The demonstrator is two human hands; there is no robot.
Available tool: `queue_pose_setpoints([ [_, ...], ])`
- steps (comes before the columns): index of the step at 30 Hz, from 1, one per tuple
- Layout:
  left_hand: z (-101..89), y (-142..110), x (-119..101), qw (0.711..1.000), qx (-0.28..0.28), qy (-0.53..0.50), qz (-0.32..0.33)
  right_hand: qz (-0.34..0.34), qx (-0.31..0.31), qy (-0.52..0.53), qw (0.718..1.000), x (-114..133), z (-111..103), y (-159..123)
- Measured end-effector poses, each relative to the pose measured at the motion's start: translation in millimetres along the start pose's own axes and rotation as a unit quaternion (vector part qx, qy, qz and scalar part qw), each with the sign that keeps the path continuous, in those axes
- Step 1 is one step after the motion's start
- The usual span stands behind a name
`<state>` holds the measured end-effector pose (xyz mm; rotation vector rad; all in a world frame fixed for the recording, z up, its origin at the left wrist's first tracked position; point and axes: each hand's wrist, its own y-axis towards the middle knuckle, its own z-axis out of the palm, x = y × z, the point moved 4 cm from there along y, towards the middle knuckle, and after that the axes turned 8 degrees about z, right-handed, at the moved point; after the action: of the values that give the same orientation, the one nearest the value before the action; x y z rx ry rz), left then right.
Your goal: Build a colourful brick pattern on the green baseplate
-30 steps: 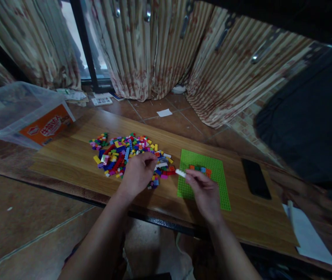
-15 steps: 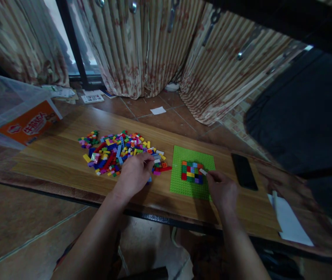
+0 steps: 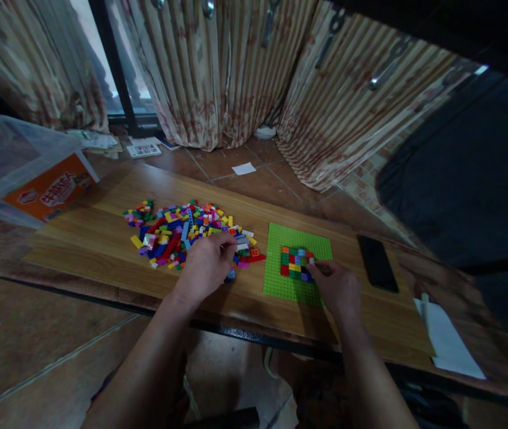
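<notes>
My right hand [image 3: 337, 288] pinches a small white brick [image 3: 311, 261] between thumb and fingers, at the right side of a patch of coloured bricks [image 3: 293, 262]. That patch is fixed on a green studded baseplate [image 3: 276, 286], and my fingers cover its right edge. My left hand [image 3: 209, 259] hovers at the right part of a loose pile of toy bricks [image 3: 177, 229], thumb and fingertips pressed together. Whether anything sits in that pinch is hidden. Grey and white bricks lie close beside its fingertips, and a red piece [image 3: 256, 258] points toward the baseplate.
A black phone [image 3: 377, 262] lies on the wooden board [image 3: 227, 307] right of the baseplate. Beyond it are white paper [image 3: 452, 342] and a pen. A clear plastic bin [image 3: 21, 161] with an orange label stands at the left end. Curtains hang behind.
My right hand has brought the white brick down onto or close over the right side of the brick patch. The left hand keeps its pinch at the pile. The view has shifted slightly.
</notes>
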<state>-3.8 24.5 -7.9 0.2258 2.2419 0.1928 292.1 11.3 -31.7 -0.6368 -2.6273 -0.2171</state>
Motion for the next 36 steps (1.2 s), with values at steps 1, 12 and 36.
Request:
queue_pose_setpoints([
  [1,-0.1,0.0,0.3,1.0,0.0,0.0,-0.001,0.002,0.001,0.001,1.0,-0.5,0.6,1.0],
  [12,-1.5,0.8,-0.2,1.0,-0.005,0.005,0.005,-0.008,0.008,0.017,1.0,-1.1,-1.6,4.5],
  [36,-4.2,-0.1,0.2,1.0,-0.006,0.005,0.005,0.012,0.061,0.104,0.993,-13.8,7.2,14.2],
])
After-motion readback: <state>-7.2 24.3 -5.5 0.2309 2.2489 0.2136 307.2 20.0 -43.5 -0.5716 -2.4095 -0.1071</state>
